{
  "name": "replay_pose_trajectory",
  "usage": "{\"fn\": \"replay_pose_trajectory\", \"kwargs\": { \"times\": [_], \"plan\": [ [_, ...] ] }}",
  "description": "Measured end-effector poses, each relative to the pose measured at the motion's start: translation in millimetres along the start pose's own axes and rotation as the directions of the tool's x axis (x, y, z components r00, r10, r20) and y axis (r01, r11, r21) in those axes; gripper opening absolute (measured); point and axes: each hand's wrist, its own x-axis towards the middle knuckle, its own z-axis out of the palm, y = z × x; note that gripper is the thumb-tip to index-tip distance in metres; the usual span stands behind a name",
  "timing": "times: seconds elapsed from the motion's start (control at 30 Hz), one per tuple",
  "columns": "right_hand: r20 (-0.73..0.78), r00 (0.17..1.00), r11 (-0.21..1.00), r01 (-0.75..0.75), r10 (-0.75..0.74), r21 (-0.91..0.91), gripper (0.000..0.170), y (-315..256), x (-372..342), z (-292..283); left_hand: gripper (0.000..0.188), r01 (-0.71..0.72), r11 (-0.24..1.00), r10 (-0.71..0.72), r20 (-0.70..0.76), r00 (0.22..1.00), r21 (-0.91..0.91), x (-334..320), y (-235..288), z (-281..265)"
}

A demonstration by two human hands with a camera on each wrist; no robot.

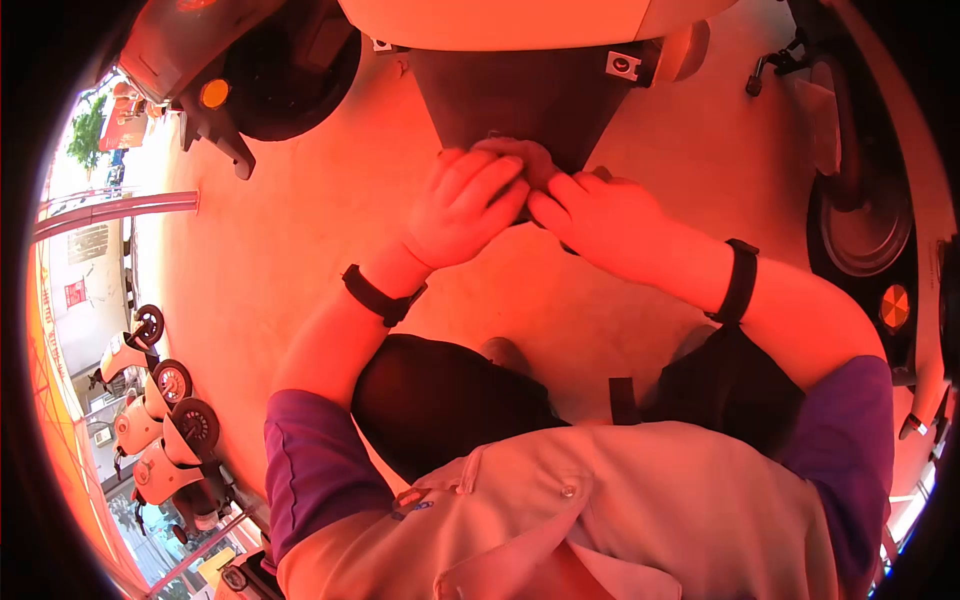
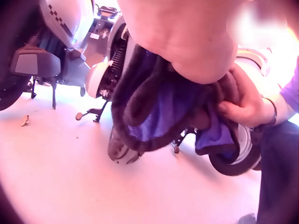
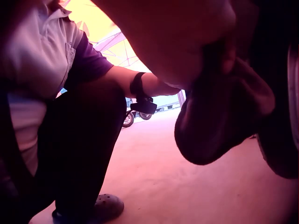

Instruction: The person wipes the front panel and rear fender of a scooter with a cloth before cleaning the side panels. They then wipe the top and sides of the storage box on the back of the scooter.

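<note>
A folded cloth [image 2: 163, 112], purple-blue with a dark plush border, hangs in loose folds between my two hands. My left hand [image 1: 465, 208] grips it from the left, fingers bent over its top. From the right, my right hand [image 1: 605, 225] pinches it with thumb and fingers; that pinch also shows at the right of the left wrist view. Only a small bunched part of the cloth [image 1: 530, 160] shows in the head view, just in front of the scooter's dark lower panel [image 1: 510, 90]. In the right wrist view the cloth hangs dark below my right hand [image 3: 187, 37].
The scooter's pale body [image 1: 500, 22] overhangs the top of the head view. Other scooters stand at both sides, one with a dark wheel [image 1: 290, 80] at upper left. Several small scooters [image 1: 165, 430] line the far left. My bent knees [image 1: 440, 400] are below my hands.
</note>
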Motion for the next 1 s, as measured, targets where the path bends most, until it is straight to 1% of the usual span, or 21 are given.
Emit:
{"fn": "replay_pose_trajectory", "kwargs": {
  "times": [0.03, 0.07, 0.13, 0.17, 0.23, 0.27, 0.37, 0.4, 0.5, 0.53, 0.6, 0.63, 0.67, 0.7, 0.73, 0.77, 0.87, 0.97, 1.0],
  "plan": [
    [0.036, 0.999, 0.999, 0.001, -0.002, 0.034, 0.028, 4, -5, -6, 0.023, -0.078, 0.997, 0.079, 0.033, 0.996, -0.007, 1, 4, 0],
    [0.072, 0.997, 0.998, 0.002, -0.007, 0.068, 0.02, 6, -6, -10, 0.026, -0.081, 0.995, 0.084, 0.055, 0.995, -0.053, -3, 5, 1],
    [0.155, 0.986, 0.994, -0.073, 0.059, 0.081, 0.019, 5, 2, -23, 0.031, -0.078, 0.987, 0.092, 0.095, 0.991, -0.138, -12, 4, 6],
    [0.195, 0.977, 0.991, -0.109, 0.091, 0.083, 0.019, 6, 6, -28, 0.028, -0.043, 0.99, 0.051, 0.059, 0.997, -0.131, -16, -2, 6],
    [0.006, 0.999, 0.995, -0.052, 0.052, 0.086, 0.019, 5, 28, -32, 0.023, 0.009, 0.993, -0.012, -0.029, 1.0, -0.117, -22, -25, 4],
    [-0.094, 0.995, 0.996, -0.027, 0.035, 0.079, 0.02, 6, 37, -33, 0.026, 0.056, 0.995, -0.056, -0.002, 0.998, -0.077, -27, -33, 1],
    [-0.125, 0.991, 0.998, 0.057, -0.053, 0.029, 0.022, 8, 45, -30, 0.03, 0.008, 1.0, -0.007, -0.04, 0.999, 0.017, -21, -43, -6],
    [-0.076, 0.996, 0.998, 0.049, -0.046, 0.039, 0.025, 7, 50, -33, 0.029, 0.055, 0.998, -0.056, -0.036, 0.998, -0.028, -20, -44, -8],
    [-0.069, 0.998, 0.996, 0.014, -0.008, 0.088, 0.035, 5, 59, -55, 0.028, 0.268, 0.963, -0.26, -0.17, 0.95, 0.026, -19, -54, -8],
    [-0.15, 0.989, 0.998, -0.003, 0.013, 0.068, 0.04, 6, 66, -65, 0.034, 0.267, 0.964, -0.254, -0.328, 0.91, -0.006, -11, -60, -10],
    [-0.295, 0.953, 0.998, -0.05, 0.062, 0.045, 0.051, 6, 75, -79, 0.041, 0.334, 0.942, -0.302, -0.344, 0.889, 0.037, 16, -64, -19],
    [-0.326, 0.944, 0.997, -0.072, 0.058, -0.03, 0.048, 5, 77, -70, 0.045, 0.369, 0.927, -0.326, -0.346, 0.88, 0.063, 24, -63, -20],
    [-0.362, 0.931, 0.99, -0.093, 0.05, -0.103, 0.046, 7, 77, -55, 0.053, 0.436, 0.9, -0.416, -0.279, 0.865, 0.012, 23, -56, -9],
    [-0.394, 0.918, 0.978, -0.116, 0.039, -0.176, 0.044, 5, 75, -41, 0.053, 0.439, 0.897, -0.439, -0.257, 0.861, -0.063, 15, -55, 0],
    [-0.361, 0.933, 0.958, -0.107, 0.004, -0.265, 0.043, 2, 71, -31, 0.052, 0.441, 0.887, -0.462, -0.234, 0.856, -0.137, 8, -54, 9],
    [-0.344, 0.939, 0.965, -0.089, 0.0, -0.245, 0.043, -1, 68, -24, 0.051, 0.382, 0.923, -0.38, -0.268, 0.885, -0.045, 0, -56, 14],
    [-0.287, 0.958, 0.975, -0.054, -0.011, -0.217, 0.04, -12, 62, -12, 0.048, 0.447, 0.869, -0.464, -0.034, 0.885, -0.214, -36, -49, 13],
    [-0.233, 0.971, 0.998, -0.061, 0.057, -0.01, 0.038, -10, 61, -18, 0.045, 0.355, 0.924, -0.367, -0.068, 0.928, -0.144, -42, -55, 11],
    [-0.263, 0.965, 1.0, 0.0, 0.003, 0.009, 0.039, -3, 64, -24, 0.04, 0.354, 0.922, -0.366, -0.056, 0.929, -0.158, -31, -53, 1]
  ]
}}
